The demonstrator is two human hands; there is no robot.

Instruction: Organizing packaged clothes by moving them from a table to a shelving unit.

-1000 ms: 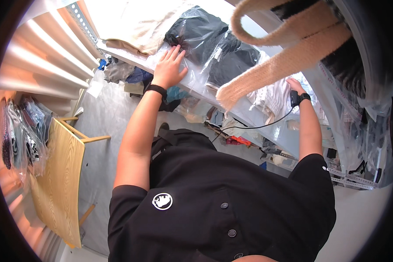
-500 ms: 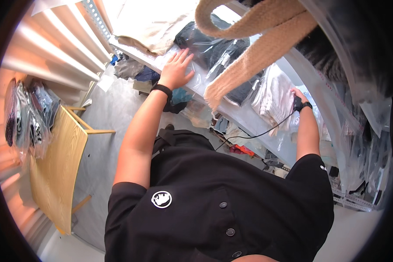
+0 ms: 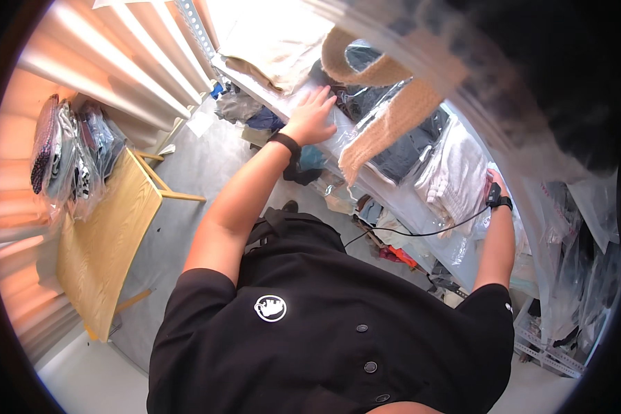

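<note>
Two hands reach up to a long white shelf (image 3: 393,200) that runs from the upper left down to the lower right of the head view. The left hand (image 3: 312,116) lies flat, fingers spread and open, palm down on a clear plastic bag of dark folded clothing (image 3: 355,103); its grip holds nothing, it only presses on the bag's near end. That bag lies with its long axis across the shelf, pointing away from the person toward the upper right. A black band (image 3: 285,143) sits on the left wrist.

The right hand (image 3: 495,185) is mostly hidden behind a bagged white knitted garment (image 3: 455,172), touching its right edge; whether its grip is closed on the bag I cannot tell. A black wrist device (image 3: 498,200) with a thin black cable (image 3: 421,233) sits on that wrist.

A tan knitted strap (image 3: 386,117) hangs blurred and close to the camera, looping over the dark bag and slanting down to the left. Further left on the shelf lies folded beige fabric (image 3: 276,41). On the grey floor (image 3: 200,165) stand a wooden counter (image 3: 103,241) and, beside it, a stack of bagged clothes (image 3: 69,152). More bagged items (image 3: 579,276) hang at the right.
</note>
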